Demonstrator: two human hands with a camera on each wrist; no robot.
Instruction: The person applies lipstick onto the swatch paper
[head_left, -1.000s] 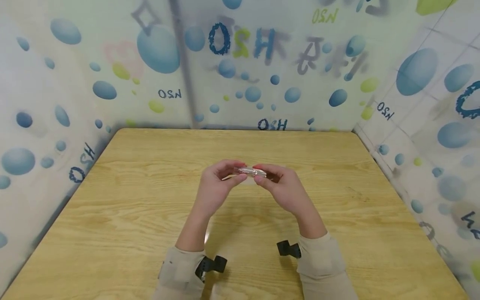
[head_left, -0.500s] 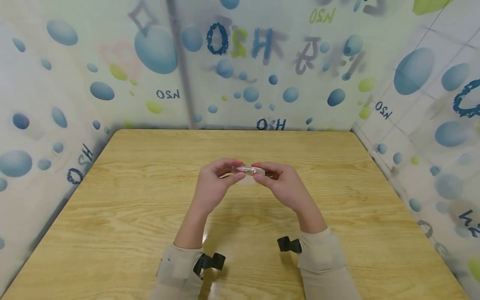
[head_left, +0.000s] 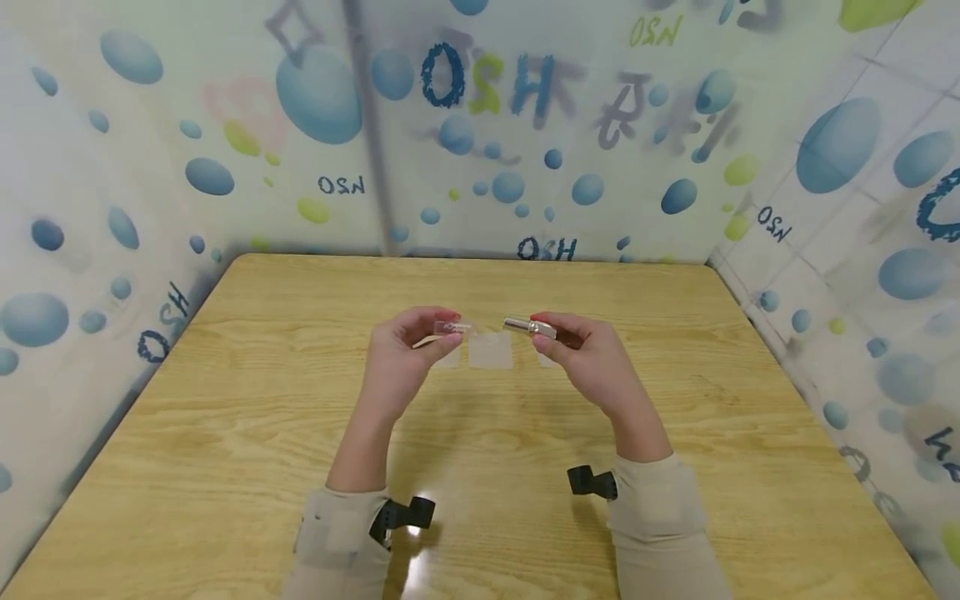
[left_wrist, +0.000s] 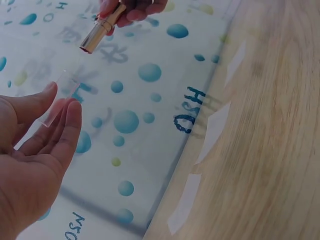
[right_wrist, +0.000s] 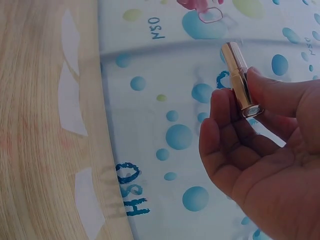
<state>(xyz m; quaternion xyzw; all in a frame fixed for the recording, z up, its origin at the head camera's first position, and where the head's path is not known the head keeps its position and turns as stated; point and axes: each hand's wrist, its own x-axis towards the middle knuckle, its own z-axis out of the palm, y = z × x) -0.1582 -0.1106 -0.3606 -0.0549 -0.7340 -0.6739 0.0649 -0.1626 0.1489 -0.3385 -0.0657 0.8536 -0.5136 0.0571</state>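
Observation:
My left hand pinches a clear lipstick cap between thumb and fingers. In my right hand is a shiny metallic lipstick tube, gripped near its base, with its narrower end pointing left toward the cap. A gap separates the two parts above the table. Seen from the left wrist, the transparent cap stands tilted below the tube. The right wrist view shows the gold tube between thumb and fingers; its base faces the camera.
Several white squares lie in a row beneath the hands: a middle one, a left one and a right one, the outer ones partly covered. The wooden table meets a patterned wall covering behind and at both sides.
The hands have moved apart, left hand leftward with the clear cap, right hand rightward with the lipstick tube. Cap and tube, joined before, are now separate. The white squares show more.

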